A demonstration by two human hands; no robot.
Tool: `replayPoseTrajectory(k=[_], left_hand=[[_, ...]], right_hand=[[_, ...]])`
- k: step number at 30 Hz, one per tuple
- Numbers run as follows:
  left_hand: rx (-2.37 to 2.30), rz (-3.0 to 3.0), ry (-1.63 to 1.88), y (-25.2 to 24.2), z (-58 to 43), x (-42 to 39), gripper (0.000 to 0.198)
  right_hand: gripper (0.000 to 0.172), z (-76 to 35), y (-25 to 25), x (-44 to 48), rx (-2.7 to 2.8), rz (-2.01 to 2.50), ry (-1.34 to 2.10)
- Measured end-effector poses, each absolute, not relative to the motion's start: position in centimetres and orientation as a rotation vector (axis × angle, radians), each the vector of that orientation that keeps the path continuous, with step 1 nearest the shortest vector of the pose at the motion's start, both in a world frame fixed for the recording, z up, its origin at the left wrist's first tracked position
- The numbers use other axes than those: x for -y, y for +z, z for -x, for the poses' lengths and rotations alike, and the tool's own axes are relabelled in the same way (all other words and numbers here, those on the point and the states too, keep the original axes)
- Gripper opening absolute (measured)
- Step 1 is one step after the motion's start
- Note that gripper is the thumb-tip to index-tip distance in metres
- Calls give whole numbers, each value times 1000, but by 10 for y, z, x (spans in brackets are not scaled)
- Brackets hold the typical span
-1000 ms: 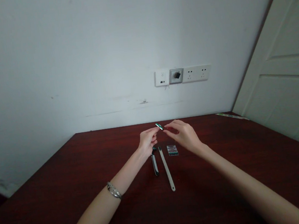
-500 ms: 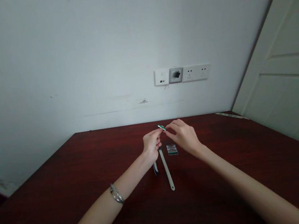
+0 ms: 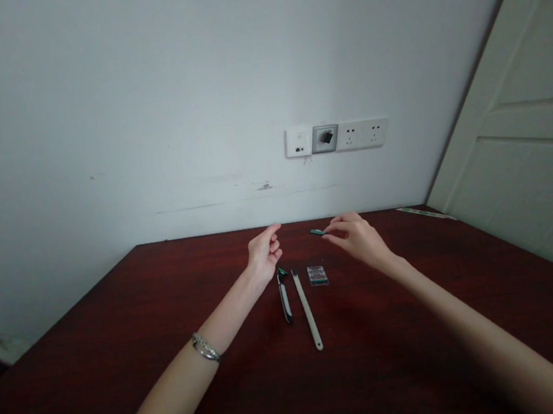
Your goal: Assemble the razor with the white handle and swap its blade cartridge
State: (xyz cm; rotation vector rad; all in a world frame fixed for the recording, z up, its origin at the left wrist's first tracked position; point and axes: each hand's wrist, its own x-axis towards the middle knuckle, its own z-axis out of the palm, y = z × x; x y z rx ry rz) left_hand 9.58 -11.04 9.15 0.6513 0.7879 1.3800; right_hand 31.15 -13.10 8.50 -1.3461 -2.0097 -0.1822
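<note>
Between the thumb and fingers of my right hand [image 3: 357, 239] is a small green strip-like piece [image 3: 317, 232], held above the table. My left hand [image 3: 264, 254] is closed in a loose fist, thumb against the index finger, with nothing visible in it. Just below it lies a razor [image 3: 284, 299] with a green and black head and a grey and black handle. Beside the razor rests a long pale stick [image 3: 308, 310] with a dark upper end and a hole at its lower end. A clear case [image 3: 318, 276] with green inside lies right of the stick.
The dark red table [image 3: 218, 389] meets a white wall behind. A flat printed strip [image 3: 426, 213] lies at the back right edge near a pale door [image 3: 530, 135]. Sockets [image 3: 361, 135] are on the wall.
My left hand has let go of the green piece and moved left, uncovering the razor's head. My right hand has moved right with the piece.
</note>
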Motion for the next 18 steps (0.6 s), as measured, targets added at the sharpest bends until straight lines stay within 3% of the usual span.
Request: replayPoseTrajectory(k=[8,18], left_hand=[[-804,-583,1430,79,-80,87,24],[-830,-585,1425,69,-78,78,25]], right_hand=[[18,-326,43,126,2390,1339,167],[16,-318,39,129,2511,1386,107]])
